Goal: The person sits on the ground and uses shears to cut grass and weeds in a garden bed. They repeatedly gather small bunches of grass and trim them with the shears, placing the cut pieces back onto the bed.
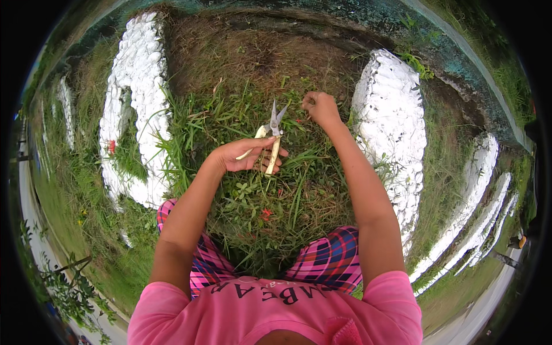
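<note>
My left hand (254, 155) holds a pair of pruning shears (274, 125) with pale yellow handles, one handle lying across the fingers. The metal blades are spread apart and point away from me. To the right of the blades, my right hand (320, 108) is curled over the grass with its fingertips drawn together; whether a stem is between them is too small to tell. Green grass and weeds (241, 112) grow beneath both hands. Red flowers (266, 214) lie among the grass nearer to me.
White-painted stone structures rise at the left (151, 103) and right (390, 138). Further white rows (465, 202) stand at the far right. Beyond the brown, dry ground (258, 51) runs a weathered, greenish wall (336, 13). My knees flank the near grass.
</note>
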Available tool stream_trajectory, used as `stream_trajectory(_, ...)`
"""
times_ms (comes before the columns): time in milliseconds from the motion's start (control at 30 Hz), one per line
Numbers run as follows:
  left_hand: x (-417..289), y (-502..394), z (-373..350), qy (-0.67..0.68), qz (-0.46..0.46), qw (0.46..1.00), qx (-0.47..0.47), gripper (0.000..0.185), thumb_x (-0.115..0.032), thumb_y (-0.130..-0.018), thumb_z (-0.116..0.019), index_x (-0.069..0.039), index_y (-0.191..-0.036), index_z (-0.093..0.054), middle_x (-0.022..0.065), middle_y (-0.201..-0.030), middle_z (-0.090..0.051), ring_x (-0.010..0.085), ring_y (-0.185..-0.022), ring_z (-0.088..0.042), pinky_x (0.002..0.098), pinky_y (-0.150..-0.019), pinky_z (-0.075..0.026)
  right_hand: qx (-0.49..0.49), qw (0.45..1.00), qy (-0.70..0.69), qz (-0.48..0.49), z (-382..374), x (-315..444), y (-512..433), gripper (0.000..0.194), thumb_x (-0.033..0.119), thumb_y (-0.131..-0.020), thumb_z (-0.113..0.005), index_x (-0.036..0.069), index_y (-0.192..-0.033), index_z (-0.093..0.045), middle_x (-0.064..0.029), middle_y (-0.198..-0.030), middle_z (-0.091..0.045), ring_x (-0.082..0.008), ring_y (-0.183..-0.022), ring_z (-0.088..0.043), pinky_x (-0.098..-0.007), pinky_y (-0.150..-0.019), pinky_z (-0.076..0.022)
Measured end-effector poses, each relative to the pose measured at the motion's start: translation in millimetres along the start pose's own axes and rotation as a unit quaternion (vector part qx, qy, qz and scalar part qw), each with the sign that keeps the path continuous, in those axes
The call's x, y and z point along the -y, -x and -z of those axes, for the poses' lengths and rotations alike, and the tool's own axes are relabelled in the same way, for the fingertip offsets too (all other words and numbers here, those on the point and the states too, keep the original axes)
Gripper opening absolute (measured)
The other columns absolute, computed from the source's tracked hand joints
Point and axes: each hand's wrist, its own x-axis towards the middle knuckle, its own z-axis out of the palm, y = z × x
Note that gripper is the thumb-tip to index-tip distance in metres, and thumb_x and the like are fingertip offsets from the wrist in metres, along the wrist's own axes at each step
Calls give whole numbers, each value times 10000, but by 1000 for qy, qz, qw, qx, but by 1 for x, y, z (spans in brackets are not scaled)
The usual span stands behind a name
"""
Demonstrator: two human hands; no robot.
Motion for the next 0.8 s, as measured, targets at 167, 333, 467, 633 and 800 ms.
stream_trajectory(167, 3, -39, -1, -74, 57, 995, 29, 646, -572, -971, -455, 3, -1248, -553, 134, -1094, -651, 226, -952, -656, 383, -864, -530, -18, 999, -49, 15, 1, -16, -7, 131, 129, -807, -724, 60, -916, -707, -185, -825, -691, -307, -765, -682, -429, -740, -514)
stream_trajectory(333, 10, -65, -5, -133, 54, 989, -38, 694, -656, -939, -437, -18, -1143, -620, 92, -949, -658, 197, -871, -664, 350, -791, -533, -42, 997, -47, 48, -1, -10, 1, 121, 117, -820, -710, 58, -925, -704, -187, -833, -696, -307, -768, -684, -411, -734, -515)
stream_trajectory(467, 20, -79, -19, -197, 21, 968, -156, 614, -638, -922, -502, -34, -983, -597, 53, -826, -649, 158, -689, -657, 309, -622, -547, -8, 997, -78, -1, 4, -10, 2, 126, 135, -839, -701, 55, -937, -702, -193, -847, -696, -318, -777, -683, -413, -738, -514)
stream_trajectory(633, 25, -69, -28, -213, 10, 956, -202, 515, -579, -923, -561, -64, -908, -556, 28, -775, -638, 141, -616, -643, 285, -559, -543, -65, 997, -46, 21, 22, -11, 2, 212, 201, -844, -720, 51, -992, -699, -168, -860, -708, -308, -747, -675, -420, -727, -514)
stream_trajectory(800, 20, -27, -21, -120, 14, 988, -98, 815, -728, -896, -417, 23, -1151, -604, 134, -965, -682, 200, -861, -684, 333, -793, -554, -113, 984, 48, 129, 13, 2, 8, 284, 195, -832, -726, 86, -1091, -685, -166, -1155, -582, -310, -1076, -564, -423, -900, -491)
